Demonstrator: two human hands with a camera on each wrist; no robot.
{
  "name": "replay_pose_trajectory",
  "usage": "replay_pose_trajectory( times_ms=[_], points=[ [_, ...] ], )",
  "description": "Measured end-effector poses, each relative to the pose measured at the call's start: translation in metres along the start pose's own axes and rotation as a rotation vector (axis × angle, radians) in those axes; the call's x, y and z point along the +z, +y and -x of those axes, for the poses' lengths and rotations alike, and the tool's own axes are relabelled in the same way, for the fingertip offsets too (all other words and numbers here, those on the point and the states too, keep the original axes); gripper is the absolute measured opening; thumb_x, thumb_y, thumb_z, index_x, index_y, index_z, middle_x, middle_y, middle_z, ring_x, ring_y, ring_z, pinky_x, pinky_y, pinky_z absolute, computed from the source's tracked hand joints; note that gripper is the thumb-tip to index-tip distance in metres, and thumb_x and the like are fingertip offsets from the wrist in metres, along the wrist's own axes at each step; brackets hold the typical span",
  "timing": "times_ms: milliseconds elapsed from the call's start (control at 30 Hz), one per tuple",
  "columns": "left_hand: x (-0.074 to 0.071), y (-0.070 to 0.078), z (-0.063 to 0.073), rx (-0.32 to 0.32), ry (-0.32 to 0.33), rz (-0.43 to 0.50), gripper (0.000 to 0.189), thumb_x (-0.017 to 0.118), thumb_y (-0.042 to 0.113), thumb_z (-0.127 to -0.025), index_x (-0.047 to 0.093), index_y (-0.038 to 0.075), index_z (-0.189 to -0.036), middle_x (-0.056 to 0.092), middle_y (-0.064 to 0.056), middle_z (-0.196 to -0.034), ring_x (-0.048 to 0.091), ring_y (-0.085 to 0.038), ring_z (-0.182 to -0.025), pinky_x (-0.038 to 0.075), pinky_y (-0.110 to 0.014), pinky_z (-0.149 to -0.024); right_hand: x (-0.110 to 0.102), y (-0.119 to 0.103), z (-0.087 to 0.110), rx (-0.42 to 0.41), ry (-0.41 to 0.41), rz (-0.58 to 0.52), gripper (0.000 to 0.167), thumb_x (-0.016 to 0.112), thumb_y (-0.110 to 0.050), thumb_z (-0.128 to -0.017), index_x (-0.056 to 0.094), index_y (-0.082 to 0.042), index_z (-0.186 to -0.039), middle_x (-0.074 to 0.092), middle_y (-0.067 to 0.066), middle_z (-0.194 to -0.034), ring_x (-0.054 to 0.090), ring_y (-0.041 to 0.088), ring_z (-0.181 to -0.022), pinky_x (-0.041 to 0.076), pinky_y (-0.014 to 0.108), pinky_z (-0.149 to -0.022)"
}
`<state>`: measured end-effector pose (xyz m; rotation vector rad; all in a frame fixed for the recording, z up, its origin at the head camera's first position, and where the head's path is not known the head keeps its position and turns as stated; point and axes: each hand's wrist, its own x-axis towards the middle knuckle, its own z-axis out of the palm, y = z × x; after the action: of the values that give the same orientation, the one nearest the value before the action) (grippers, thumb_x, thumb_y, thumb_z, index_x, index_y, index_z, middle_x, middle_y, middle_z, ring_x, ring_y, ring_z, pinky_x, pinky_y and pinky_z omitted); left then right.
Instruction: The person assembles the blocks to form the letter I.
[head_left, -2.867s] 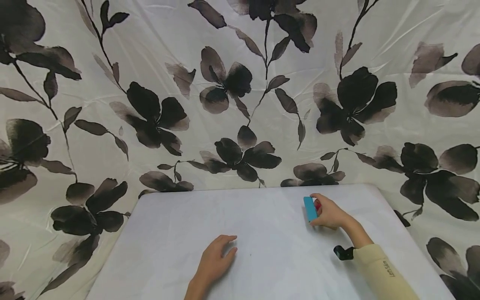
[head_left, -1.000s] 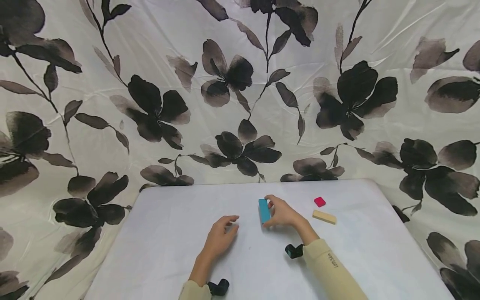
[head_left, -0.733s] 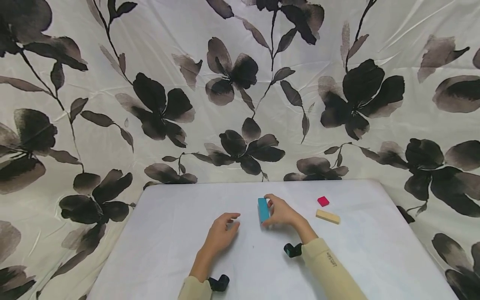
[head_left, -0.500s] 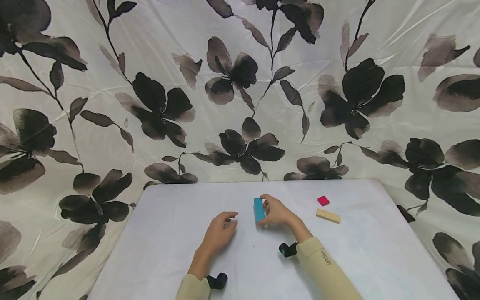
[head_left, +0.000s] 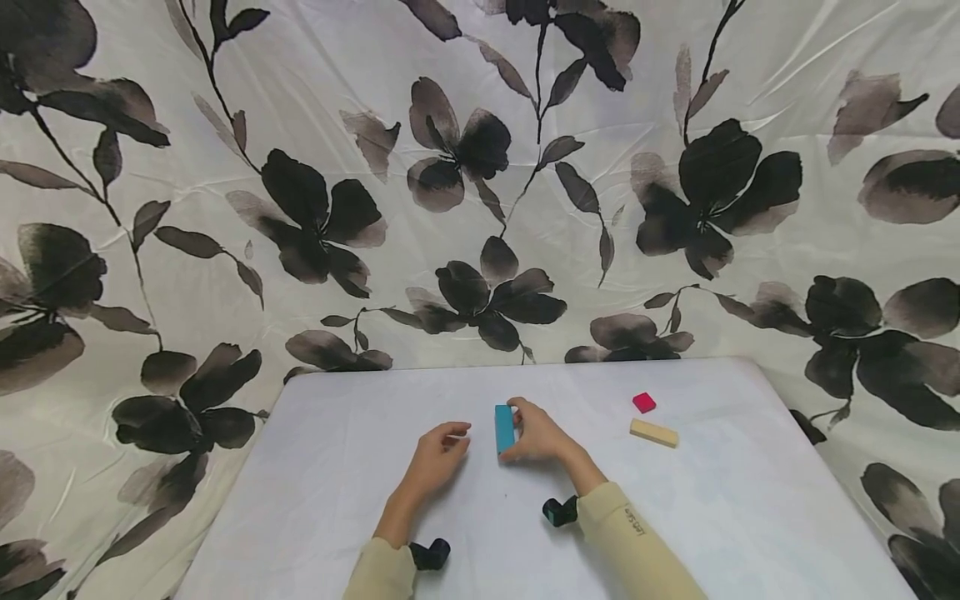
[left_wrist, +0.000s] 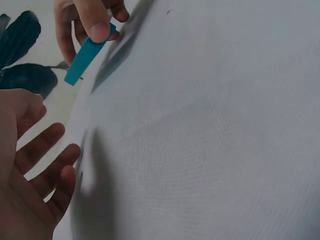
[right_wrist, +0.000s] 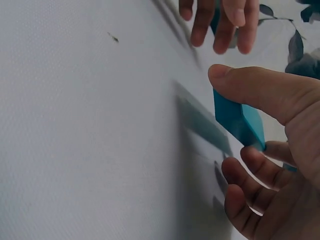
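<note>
A long turquoise block (head_left: 504, 429) is held by its two ends between the thumb and fingers of my right hand (head_left: 540, 435), near the middle of the table. In the right wrist view the turquoise block (right_wrist: 239, 120) hangs just above the white surface, its shadow beside it. My left hand (head_left: 435, 460) hovers to the left of the block, fingers loosely bent, holding nothing. A gap separates the left hand (left_wrist: 35, 170) from the block in the left wrist view.
A small red block (head_left: 643, 402) and a pale yellow block (head_left: 654, 433) lie apart on the right of the white table (head_left: 315, 500). A floral cloth (head_left: 465, 100) hangs behind the table's far edge.
The right hand has carried the turquoise block leftward from the right side, closer to the left hand. The red and yellow blocks, earlier behind or under the right hand, now show on the table.
</note>
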<state>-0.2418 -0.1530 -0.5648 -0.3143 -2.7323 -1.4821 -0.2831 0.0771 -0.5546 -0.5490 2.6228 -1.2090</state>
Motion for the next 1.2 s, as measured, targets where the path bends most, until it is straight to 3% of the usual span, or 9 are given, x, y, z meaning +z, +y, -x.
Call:
replay_pose_trajectory(
  times_ms=[300,467,567,833,1100,1200],
  points=[
    [-0.004,-0.011,-0.006,-0.003,0.013,0.018,0.025,0.064,0.015,-0.094,0.067,0.006,-0.117,0.066,-0.004,-0.106,0.063,-0.017,-0.092,0.052,-0.038,-0.082,0.01,-0.002,-0.003,0.011,-0.008,-0.015,0.098,0.093,-0.029,-0.063,0.04,-0.001,-0.141,0.056,0.007,-0.106,0.053,0.021,-0.095,0.045,0.046,-0.09],
    [0.005,-0.014,0.0,-0.005,-0.029,0.004,0.026,0.064,0.017,-0.095,0.066,0.005,-0.118,0.066,-0.003,-0.106,0.062,-0.018,-0.095,0.052,-0.037,-0.082,0.022,-0.003,0.007,0.031,-0.036,-0.014,0.098,0.092,-0.03,-0.062,0.04,0.0,-0.14,0.055,0.004,-0.1,0.052,0.02,-0.091,0.046,0.044,-0.087],
    [0.009,-0.015,0.001,-0.012,-0.02,-0.002,0.025,0.064,0.016,-0.094,0.067,0.005,-0.116,0.067,-0.002,-0.105,0.063,-0.019,-0.095,0.052,-0.038,-0.083,0.029,-0.003,0.009,0.031,-0.037,-0.009,0.098,0.092,-0.032,-0.062,0.041,-0.001,-0.14,0.054,0.002,-0.097,0.051,0.018,-0.088,0.046,0.041,-0.084],
    [0.014,-0.009,-0.014,-0.015,-0.004,0.044,0.022,0.065,0.013,-0.093,0.068,0.006,-0.114,0.067,-0.004,-0.102,0.063,-0.02,-0.094,0.052,-0.038,-0.082,0.031,-0.004,0.006,0.053,0.014,0.026,0.097,0.091,-0.038,-0.061,0.044,-0.005,-0.14,0.055,-0.001,-0.096,0.052,0.018,-0.087,0.046,0.043,-0.082],
    [0.018,-0.007,-0.027,0.041,0.032,0.013,0.02,0.067,0.01,-0.091,0.069,0.006,-0.111,0.068,-0.005,-0.104,0.062,-0.021,-0.095,0.051,-0.039,-0.084,0.027,-0.008,-0.002,0.028,0.042,0.085,0.095,0.091,-0.042,-0.06,0.048,-0.007,-0.137,0.056,-0.001,-0.097,0.053,0.017,-0.085,0.046,0.042,-0.079],
    [0.019,-0.008,-0.028,0.026,0.051,0.015,0.02,0.069,0.011,-0.09,0.07,0.007,-0.109,0.068,-0.005,-0.104,0.061,-0.02,-0.094,0.05,-0.039,-0.084,0.028,-0.008,-0.004,0.026,0.037,0.103,0.094,0.09,-0.043,-0.061,0.048,-0.008,-0.137,0.056,-0.003,-0.097,0.052,0.016,-0.085,0.046,0.041,-0.079]
  ],
)
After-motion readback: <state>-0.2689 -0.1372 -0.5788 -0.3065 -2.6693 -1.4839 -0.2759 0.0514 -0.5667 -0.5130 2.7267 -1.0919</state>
